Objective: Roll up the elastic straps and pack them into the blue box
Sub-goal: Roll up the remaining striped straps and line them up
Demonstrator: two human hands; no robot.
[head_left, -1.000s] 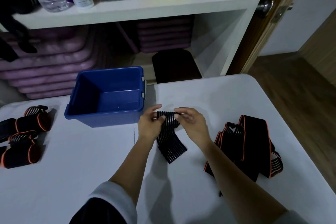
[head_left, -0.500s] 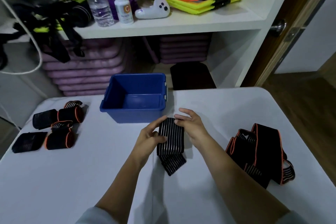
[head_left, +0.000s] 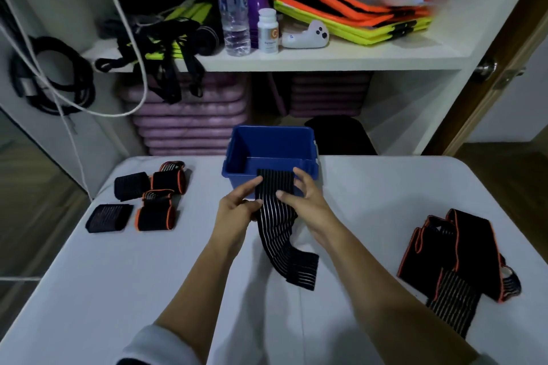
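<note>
A black elastic strap with white stripes (head_left: 278, 225) is lifted just in front of the blue box (head_left: 271, 145), its loose tail trailing down onto the white table (head_left: 118, 275). My left hand (head_left: 237, 210) pinches the strap's left edge between thumb and fingers. My right hand (head_left: 305, 201) holds the right edge with thumb on the front face and fingers behind. The box stands at the table's far edge and looks empty inside. Several rolled straps (head_left: 139, 204), some orange-edged, lie at the left. A heap of unrolled orange-edged straps (head_left: 456, 252) lies at the right.
A white shelf (head_left: 296, 61) behind the table carries a water bottle (head_left: 234, 6), a pill bottle (head_left: 268, 31), a white controller (head_left: 308, 37) and orange-yellow frames. Purple mats are stacked below it. Cables hang at the left; a door stands at the right.
The strap has risen off the table and now hangs in front of the box, with more of its length unfolded. The camera has tilted upward, showing more of the shelf.
</note>
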